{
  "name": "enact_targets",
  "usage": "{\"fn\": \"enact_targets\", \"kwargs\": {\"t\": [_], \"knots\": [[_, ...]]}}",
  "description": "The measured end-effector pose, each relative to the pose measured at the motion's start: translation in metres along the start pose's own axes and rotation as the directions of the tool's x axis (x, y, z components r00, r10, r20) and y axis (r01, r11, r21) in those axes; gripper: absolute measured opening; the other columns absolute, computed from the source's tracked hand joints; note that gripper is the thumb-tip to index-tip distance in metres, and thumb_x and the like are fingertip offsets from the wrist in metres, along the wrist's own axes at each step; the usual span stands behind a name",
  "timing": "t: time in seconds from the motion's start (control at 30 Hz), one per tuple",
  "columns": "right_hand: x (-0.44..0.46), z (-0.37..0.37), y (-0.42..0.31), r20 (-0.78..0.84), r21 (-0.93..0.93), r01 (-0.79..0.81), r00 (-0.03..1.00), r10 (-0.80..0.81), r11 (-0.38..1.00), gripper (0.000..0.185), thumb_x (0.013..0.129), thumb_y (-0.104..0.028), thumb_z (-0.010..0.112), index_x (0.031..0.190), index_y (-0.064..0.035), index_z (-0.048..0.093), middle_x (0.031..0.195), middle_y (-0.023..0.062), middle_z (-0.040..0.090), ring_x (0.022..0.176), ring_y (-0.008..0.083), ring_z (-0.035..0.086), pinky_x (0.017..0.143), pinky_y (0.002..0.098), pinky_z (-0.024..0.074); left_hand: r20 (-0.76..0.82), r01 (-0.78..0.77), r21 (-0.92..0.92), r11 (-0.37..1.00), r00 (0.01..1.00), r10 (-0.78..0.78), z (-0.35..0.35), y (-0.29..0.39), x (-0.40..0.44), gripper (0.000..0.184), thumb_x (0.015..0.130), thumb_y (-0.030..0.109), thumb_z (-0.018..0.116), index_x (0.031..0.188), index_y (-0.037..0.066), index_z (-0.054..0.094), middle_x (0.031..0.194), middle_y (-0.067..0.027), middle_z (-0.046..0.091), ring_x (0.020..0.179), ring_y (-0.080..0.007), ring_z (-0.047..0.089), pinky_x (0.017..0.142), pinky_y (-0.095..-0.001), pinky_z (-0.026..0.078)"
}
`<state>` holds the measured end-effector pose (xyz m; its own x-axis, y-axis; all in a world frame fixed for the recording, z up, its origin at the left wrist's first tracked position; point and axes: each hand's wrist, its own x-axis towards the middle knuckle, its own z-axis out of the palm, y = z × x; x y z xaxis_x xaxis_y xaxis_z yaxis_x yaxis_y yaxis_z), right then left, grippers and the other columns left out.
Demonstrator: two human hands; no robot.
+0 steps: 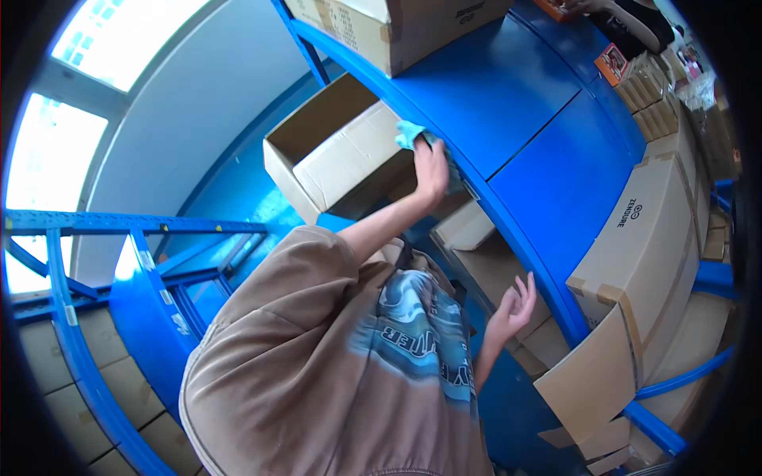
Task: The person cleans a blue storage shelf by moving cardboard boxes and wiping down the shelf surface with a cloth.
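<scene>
My left hand [431, 170] is closed on a light teal cloth [409, 133] at the edge of the blue shelf surface [548, 178]. Part of the cloth hangs below the hand, along the shelf's edge. Lower down, my right hand [514, 308] is held in the air with fingers apart and nothing in it, close to the blue shelf edge. An open cardboard box [345, 159] with its flaps up lies just left of my left hand. Another opened box [468, 230] sits partly hidden under the shelf edge, between my hands.
A large taped carton [635, 230] stands on the shelf at the right, and another carton [444, 32] at the top. Blue racking [87, 381] with stacked boxes rises at the left. At the top right, another person's arm [647, 32] is near small orange boxes [611, 63].
</scene>
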<state>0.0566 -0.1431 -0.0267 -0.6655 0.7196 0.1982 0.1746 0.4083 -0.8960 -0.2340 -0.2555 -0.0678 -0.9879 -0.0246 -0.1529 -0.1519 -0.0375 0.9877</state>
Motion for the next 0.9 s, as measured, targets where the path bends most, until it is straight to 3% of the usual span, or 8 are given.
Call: {"fn": "enact_targets", "kwargs": {"t": [0.1,0.23,0.43,0.6,0.73,0.83,0.9], "knots": [[-0.019,-0.010,0.020,-0.094,-0.016,-0.100,0.991,0.099,0.995,0.043,0.100,0.003,0.056,0.143,0.0034,0.058,0.155,0.0178,0.057,0.127,0.0328,0.065,0.107,0.0418,0.0538,-0.073,-0.048,0.079,0.996,0.996,0.054,-0.008,-0.011,0.080,0.064,0.109,0.033,0.041,0.159,-0.004,0.027,0.151,-0.0334,0.044,0.130,-0.0513,0.051,0.117,-0.0554,0.037],[-0.040,-0.020,0.044,-0.132,-0.047,-0.174,0.977,0.166,0.984,0.037,0.102,0.000,0.056,0.138,0.0028,0.063,0.153,0.0163,0.059,0.125,0.0320,0.066,0.107,0.0419,0.0539,-0.289,-0.050,0.036,0.998,0.955,0.059,-0.021,-0.048,0.152,0.064,0.110,0.037,0.041,0.158,-0.004,0.029,0.148,-0.0346,0.045,0.130,-0.0522,0.051,0.116,-0.0571,0.037],[-0.042,-0.016,0.057,-0.195,-0.087,-0.246,0.954,0.226,0.965,0.036,0.104,-0.002,0.056,0.138,0.0017,0.064,0.150,0.0161,0.062,0.124,0.0325,0.067,0.107,0.0422,0.0537,-0.344,-0.109,-0.003,0.994,0.934,0.102,-0.052,0.005,0.181,0.065,0.110,0.040,0.040,0.158,-0.003,0.030,0.150,-0.0348,0.043,0.132,-0.0524,0.050,0.115,-0.0580,0.037],[-0.022,-0.002,0.058,-0.205,-0.089,-0.244,0.953,0.222,0.966,0.036,0.105,-0.003,0.054,0.139,0.0007,0.065,0.148,0.0158,0.064,0.125,0.0324,0.067,0.106,0.0420,0.0546,-0.426,-0.029,-0.235,0.972,0.902,-0.076,-0.108,0.045,0.223,0.060,0.109,0.037,0.043,0.153,-0.003,0.036,0.144,-0.0317,0.048,0.127,-0.0477,0.052,0.113,-0.0558,0.040],[-0.007,0.008,0.061,-0.292,-0.118,-0.163,0.949,0.123,0.980,0.033,0.106,-0.002,0.054,0.136,-0.0003,0.066,0.147,0.0163,0.064,0.122,0.0312,0.068,0.105,0.0410,0.0559,-0.429,0.010,-0.432,0.902,0.877,-0.215,-0.163,0.088,0.257,0.055,0.108,0.034,0.045,0.148,-0.003,0.041,0.139,-0.0292,0.051,0.122,-0.0440,0.054,0.111,-0.0540,0.043],[-0.004,0.016,0.053,-0.437,-0.067,-0.201,0.887,0.153,0.977,0.028,0.106,-0.001,0.054,0.131,-0.0010,0.068,0.142,0.0165,0.067,0.112,0.0279,0.070,0.097,0.0380,0.0581,-0.411,0.047,-0.569,0.821,0.849,-0.333,-0.198,0.110,0.281,0.052,0.107,0.032,0.047,0.145,-0.003,0.044,0.135,-0.0274,0.054,0.119,-0.0412,0.056,0.110,-0.0527,0.044],[-0.003,0.016,0.055,-0.568,-0.050,-0.189,0.813,0.127,0.981,0.023,0.107,-0.003,0.055,0.124,-0.0013,0.071,0.128,0.0154,0.073,0.099,0.0236,0.070,0.087,0.0355,0.0584,-0.387,0.071,-0.651,0.755,0.825,-0.412,-0.219,0.121,0.298,0.049,0.107,0.031,0.048,0.143,-0.003,0.046,0.132,-0.0261,0.056,0.117,-0.0393,0.057,0.109,-0.0518,0.046]]}}
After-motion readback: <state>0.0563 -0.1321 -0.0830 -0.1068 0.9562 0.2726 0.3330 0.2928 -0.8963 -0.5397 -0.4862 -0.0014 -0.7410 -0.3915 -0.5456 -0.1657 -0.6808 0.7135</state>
